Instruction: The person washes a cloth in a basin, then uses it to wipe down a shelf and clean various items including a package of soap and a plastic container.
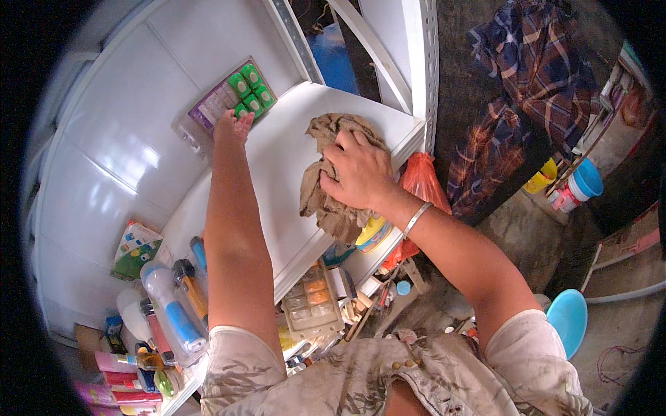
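Note:
My right hand [359, 169] presses a crumpled brown cloth [338, 223] onto the white shelf [281, 140], near its front edge; the fingers are spread and bent over the cloth. My left hand [234, 127] reaches to the back of the shelf and touches the lower edge of a purple blister pack [252, 78] with several green-capped items in it. The pack leans against the white back panel. Part of the left palm is hidden, so its hold on the pack is unclear. A bracelet is on my right wrist.
Bottles and torches [171, 312] crowd the shelf at lower left, by a green-and-white box [136, 249]. Below the shelf edge are a yellow tub [373, 234], a red plastic bag [424, 182] and a tray with orange items [312, 301]. A perforated white post [427, 78] stands at the right corner.

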`<state>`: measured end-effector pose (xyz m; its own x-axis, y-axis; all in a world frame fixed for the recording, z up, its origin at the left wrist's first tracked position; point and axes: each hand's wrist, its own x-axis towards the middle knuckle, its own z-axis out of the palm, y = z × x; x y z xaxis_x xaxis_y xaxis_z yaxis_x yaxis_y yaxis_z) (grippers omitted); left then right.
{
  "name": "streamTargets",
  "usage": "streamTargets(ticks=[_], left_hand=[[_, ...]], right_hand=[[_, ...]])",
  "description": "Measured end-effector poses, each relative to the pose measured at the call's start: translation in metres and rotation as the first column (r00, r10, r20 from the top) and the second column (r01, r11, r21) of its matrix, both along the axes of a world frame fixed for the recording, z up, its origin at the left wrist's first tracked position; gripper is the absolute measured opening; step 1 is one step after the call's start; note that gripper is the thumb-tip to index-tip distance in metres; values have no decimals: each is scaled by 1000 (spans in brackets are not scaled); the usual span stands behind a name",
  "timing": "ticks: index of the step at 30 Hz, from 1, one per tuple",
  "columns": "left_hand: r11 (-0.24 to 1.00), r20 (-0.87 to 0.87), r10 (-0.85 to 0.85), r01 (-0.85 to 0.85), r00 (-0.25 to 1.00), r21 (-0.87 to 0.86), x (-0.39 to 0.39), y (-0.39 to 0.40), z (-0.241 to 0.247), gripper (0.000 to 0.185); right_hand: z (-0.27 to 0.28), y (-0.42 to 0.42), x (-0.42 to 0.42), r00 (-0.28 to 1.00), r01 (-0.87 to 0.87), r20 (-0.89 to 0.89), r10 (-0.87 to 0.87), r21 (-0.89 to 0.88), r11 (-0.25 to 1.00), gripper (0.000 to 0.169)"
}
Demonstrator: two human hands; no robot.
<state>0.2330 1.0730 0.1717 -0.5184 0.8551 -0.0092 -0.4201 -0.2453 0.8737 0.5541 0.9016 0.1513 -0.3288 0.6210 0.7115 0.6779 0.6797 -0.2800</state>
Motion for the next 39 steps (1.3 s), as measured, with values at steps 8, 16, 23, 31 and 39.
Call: streamTargets(ticks=[8, 16, 23, 31, 39], left_hand=[[988, -591, -104, 17, 800, -151, 98, -103, 35, 35], [1000, -936, -7, -6, -353, -5, 181, -337, 10, 61], [995, -894, -103, -46, -435, -92, 155, -344, -3, 76], [995, -759, -65, -104, -647, 4, 142, -333, -22, 47], [996, -777, -43, -89, -629, 17, 141, -335, -18, 41]], right_hand=[[1, 2, -5, 998, -37, 47, 37, -9, 999, 32], [21, -10, 27, 867, 142, 496, 52, -345, 928, 85], [-5, 159, -23, 754, 59, 640, 148, -291, 955, 45], [-3, 263, -92, 809, 20, 579, 102, -200, 980, 43], [-9, 284, -93, 656, 184, 754, 22, -188, 965, 50]])
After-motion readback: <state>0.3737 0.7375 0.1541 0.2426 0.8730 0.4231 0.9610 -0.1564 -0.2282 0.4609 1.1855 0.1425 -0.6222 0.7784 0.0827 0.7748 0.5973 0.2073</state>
